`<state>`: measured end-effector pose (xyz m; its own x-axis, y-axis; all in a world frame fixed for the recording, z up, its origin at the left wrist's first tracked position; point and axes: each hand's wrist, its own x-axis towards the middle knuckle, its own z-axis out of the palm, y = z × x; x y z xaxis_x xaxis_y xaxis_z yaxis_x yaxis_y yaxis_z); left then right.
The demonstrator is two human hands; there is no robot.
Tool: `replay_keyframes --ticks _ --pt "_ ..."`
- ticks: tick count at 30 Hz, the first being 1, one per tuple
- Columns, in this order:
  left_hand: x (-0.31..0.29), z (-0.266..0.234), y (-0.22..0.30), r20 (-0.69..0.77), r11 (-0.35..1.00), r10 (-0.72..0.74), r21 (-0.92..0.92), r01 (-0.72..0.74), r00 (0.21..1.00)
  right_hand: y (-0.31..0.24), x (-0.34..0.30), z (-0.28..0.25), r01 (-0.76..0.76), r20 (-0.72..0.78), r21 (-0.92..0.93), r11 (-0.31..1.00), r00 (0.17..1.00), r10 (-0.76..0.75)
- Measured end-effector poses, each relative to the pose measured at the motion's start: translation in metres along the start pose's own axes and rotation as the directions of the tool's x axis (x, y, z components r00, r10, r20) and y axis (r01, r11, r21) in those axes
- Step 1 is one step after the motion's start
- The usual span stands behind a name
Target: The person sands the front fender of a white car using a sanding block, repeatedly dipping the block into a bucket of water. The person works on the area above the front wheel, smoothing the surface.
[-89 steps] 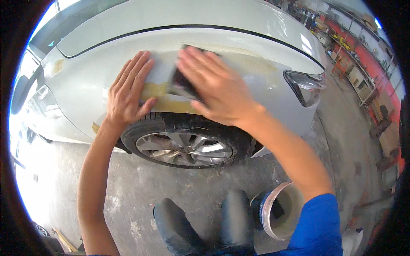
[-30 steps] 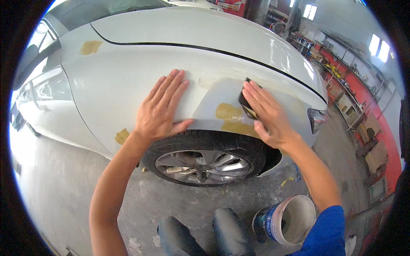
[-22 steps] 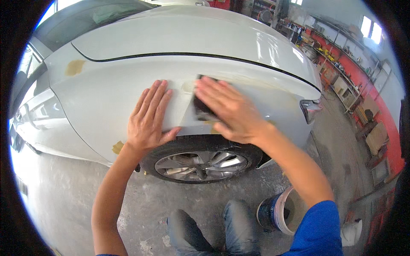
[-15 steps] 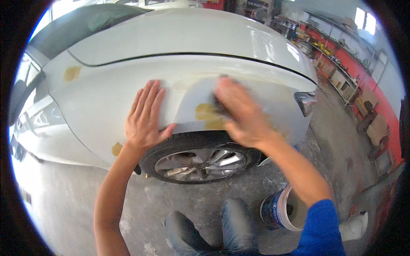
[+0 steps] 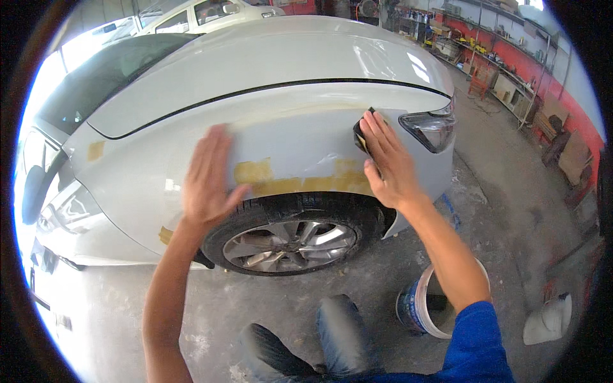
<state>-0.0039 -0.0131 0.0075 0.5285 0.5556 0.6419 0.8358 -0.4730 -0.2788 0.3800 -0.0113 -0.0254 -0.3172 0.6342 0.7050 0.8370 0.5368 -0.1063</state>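
Note:
A white car's front fender (image 5: 300, 137) spreads before me, with a grey primed area and yellowish-brown filler patches (image 5: 253, 171) above the wheel arch. My right hand (image 5: 394, 172) presses a folded piece of black sandpaper (image 5: 361, 135) on the fender near the headlight (image 5: 434, 129). Its fingers lie over the sheet and hide much of it. Left of the patches, my left hand (image 5: 209, 179) rests flat on the panel, fingers stretched and thumb apart, holding nothing; its fingertips are a little blurred. Below both hands is the wheel (image 5: 290, 246) with its silver spoked rim.
A blue-and-white bucket (image 5: 421, 306) stands on the floor by my right forearm, something dark inside it. A white container (image 5: 548, 319) lies farther right. Shelves and cardboard (image 5: 578, 156) line the red-and-white wall at right. Another white car (image 5: 204, 14) is behind.
My right hand has moved right with the sandpaper, from above the filler patches toward the headlight. The left hand stays on the fender. The whole view has shifted slightly.

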Motion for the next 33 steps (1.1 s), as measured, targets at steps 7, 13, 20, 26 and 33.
replay_keyframes --ticks 7,13,20,26,33 --pt "0.107 0.019 0.089 0.115 0.984 0.163 -0.089 -0.154 0.98 -0.014 -0.046 0.005 -0.027 0.069 0.15 0.988 0.997 0.017" --pt "0.108 0.02 0.094 0.133 0.969 0.237 -0.107 -0.224 0.962 -0.015 -0.174 -0.025 -0.612 0.413 0.494 0.618 0.79 0.453" --pt "0.116 0.031 0.112 0.15 0.965 0.261 -0.047 -0.257 0.954 0.017 -0.264 -0.011 -0.189 0.38 0.925 -0.33 0.406 0.831" --pt "0.153 0.075 0.18 0.139 0.898 0.44 -0.074 -0.433 0.887 -0.032 -0.15 -0.029 -0.676 0.294 0.731 0.092 0.434 0.852" --pt "0.112 0.016 0.091 0.189 0.936 0.337 -0.171 -0.307 0.922 -0.024 -0.05 0.015 -0.105 -0.206 -0.043 0.994 0.974 0.094"
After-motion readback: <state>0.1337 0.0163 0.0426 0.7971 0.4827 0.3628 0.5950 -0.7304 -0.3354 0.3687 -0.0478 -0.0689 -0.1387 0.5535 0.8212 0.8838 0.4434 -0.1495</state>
